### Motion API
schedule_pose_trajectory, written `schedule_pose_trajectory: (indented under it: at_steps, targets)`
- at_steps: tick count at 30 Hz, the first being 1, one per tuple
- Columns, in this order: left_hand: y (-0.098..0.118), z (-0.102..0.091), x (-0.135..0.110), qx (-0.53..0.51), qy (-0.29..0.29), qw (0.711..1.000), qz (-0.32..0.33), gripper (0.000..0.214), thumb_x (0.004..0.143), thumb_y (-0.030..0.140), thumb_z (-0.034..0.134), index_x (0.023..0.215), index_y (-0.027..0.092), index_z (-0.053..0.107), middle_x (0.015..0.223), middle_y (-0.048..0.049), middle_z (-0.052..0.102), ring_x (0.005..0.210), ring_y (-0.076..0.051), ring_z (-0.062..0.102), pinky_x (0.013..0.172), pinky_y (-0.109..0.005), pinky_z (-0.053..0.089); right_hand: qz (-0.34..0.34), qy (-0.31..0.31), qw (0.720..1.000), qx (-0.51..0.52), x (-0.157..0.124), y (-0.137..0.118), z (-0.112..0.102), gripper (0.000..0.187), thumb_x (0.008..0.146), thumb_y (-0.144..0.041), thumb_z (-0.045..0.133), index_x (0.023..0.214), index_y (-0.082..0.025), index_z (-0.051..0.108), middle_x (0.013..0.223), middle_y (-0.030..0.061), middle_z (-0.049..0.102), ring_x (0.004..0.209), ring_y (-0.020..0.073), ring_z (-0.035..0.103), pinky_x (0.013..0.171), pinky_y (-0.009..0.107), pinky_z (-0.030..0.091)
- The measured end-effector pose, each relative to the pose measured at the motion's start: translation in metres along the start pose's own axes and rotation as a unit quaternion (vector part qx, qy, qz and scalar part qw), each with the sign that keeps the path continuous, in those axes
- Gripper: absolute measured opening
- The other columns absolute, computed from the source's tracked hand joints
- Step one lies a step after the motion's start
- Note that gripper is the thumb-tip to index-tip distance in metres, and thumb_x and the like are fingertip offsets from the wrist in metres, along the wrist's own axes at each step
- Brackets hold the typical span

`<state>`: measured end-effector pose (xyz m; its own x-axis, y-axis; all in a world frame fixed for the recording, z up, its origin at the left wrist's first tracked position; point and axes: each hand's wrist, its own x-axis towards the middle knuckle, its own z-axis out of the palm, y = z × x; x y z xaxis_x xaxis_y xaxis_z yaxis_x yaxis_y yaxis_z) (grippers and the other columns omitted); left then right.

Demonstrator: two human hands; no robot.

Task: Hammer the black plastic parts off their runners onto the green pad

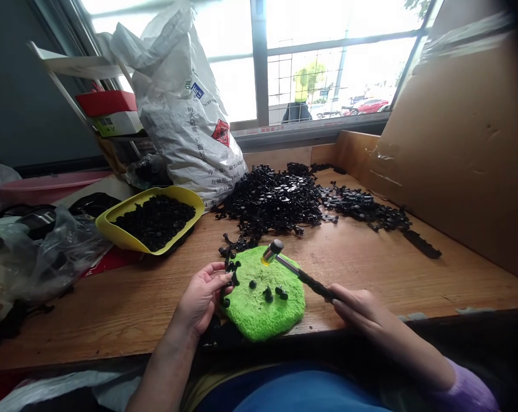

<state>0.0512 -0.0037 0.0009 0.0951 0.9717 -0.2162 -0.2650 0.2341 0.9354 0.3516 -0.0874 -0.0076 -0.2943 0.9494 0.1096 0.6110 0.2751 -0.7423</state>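
My left hand (206,292) pinches a strip of black plastic parts (232,274) at the left edge of a green fluffy cloth pad (259,323). In my right hand (355,306) is the dark handle of a small mallet (276,252). Its head has a black face on top and a yellow face below, and hangs over the upper part of the pad. Several loose black plastic pieces (268,294) lie on the pad below the mallet head.
Behind the pad rises a large heap of black plastic parts (280,197), trailing off to the right. A yellow tub (149,247) of small black pieces stands at left, before a white woven sack (185,126). A cardboard sheet (465,154) leans at right. The wooden table's (370,274) front edge is close.
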Motion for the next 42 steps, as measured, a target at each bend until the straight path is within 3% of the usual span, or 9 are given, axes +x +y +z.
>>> schedule_pose_trajectory:
  at_steps: [5, 15, 22, 31, 37, 42]
  targets:
    - [-0.002, 0.013, 0.01, 0.025, -0.008, 1.0, -0.013, 0.026, 0.069, 0.008, 0.066, 0.09, 0.013, 0.053, 0.075, -0.0032, 0.061, 0.064, -0.008, 0.059, 0.057, -0.018, 0.052, 0.004, 0.003, 0.999, 0.035, 0.001, 0.002, 0.001, 0.03, 0.093, -0.038, 0.031, 0.085, -0.019, 0.053, 0.066, -0.001, 0.05, 0.058, 0.0132, 0.046, 0.053, 0.024, 0.034]
    - [-0.001, 0.023, 0.014, 0.071, -0.012, 0.997, -0.03, 0.022, 0.068, 0.007, 0.066, 0.084, 0.013, 0.052, 0.068, -0.0011, 0.06, 0.057, -0.007, 0.058, 0.054, -0.017, 0.051, -0.004, 0.018, 0.998, 0.064, 0.001, 0.011, 0.001, 0.03, 0.093, -0.037, 0.033, 0.085, -0.018, 0.055, 0.064, -0.0009, 0.049, 0.059, 0.0138, 0.046, 0.054, 0.025, 0.035]
    - [-0.003, 0.027, 0.013, 0.071, -0.008, 0.997, -0.022, 0.024, 0.063, 0.012, 0.072, 0.078, 0.014, 0.054, 0.067, -0.0006, 0.062, 0.056, -0.009, 0.059, 0.053, -0.018, 0.052, -0.006, 0.006, 0.999, 0.051, 0.002, 0.002, -0.002, 0.029, 0.093, -0.035, 0.03, 0.094, -0.019, 0.054, 0.069, 0.0009, 0.052, 0.062, 0.0156, 0.049, 0.057, 0.026, 0.038]
    - [-0.002, 0.03, 0.013, 0.119, -0.002, 0.992, -0.03, 0.023, 0.068, 0.013, 0.067, 0.082, 0.014, 0.049, 0.061, -0.0001, 0.059, 0.048, -0.007, 0.056, 0.047, -0.016, 0.048, -0.027, 0.009, 0.999, 0.043, 0.001, -0.002, -0.002, 0.028, 0.093, -0.032, 0.03, 0.091, -0.019, 0.054, 0.066, -0.0006, 0.05, 0.06, 0.0144, 0.046, 0.056, 0.025, 0.035]
    - [-0.003, 0.029, 0.012, 0.119, -0.01, 0.993, -0.016, 0.027, 0.066, 0.016, 0.069, 0.079, 0.016, 0.045, 0.057, 0.0041, 0.055, 0.049, -0.008, 0.056, 0.046, -0.017, 0.048, -0.048, 0.006, 0.999, 0.005, -0.002, -0.005, 0.002, 0.027, 0.094, -0.034, 0.029, 0.093, -0.02, 0.052, 0.068, 0.0005, 0.054, 0.059, 0.0147, 0.048, 0.055, 0.025, 0.036]
    - [-0.005, 0.029, 0.011, 0.092, -0.022, 0.995, 0.01, 0.033, 0.06, 0.021, 0.073, 0.076, 0.017, 0.044, 0.052, 0.0074, 0.05, 0.048, -0.008, 0.054, 0.046, -0.018, 0.047, -0.058, 0.007, 0.993, -0.106, -0.002, -0.011, 0.003, 0.025, 0.094, -0.03, 0.026, 0.088, -0.021, 0.049, 0.069, 0.0032, 0.058, 0.058, 0.0175, 0.051, 0.054, 0.027, 0.033]
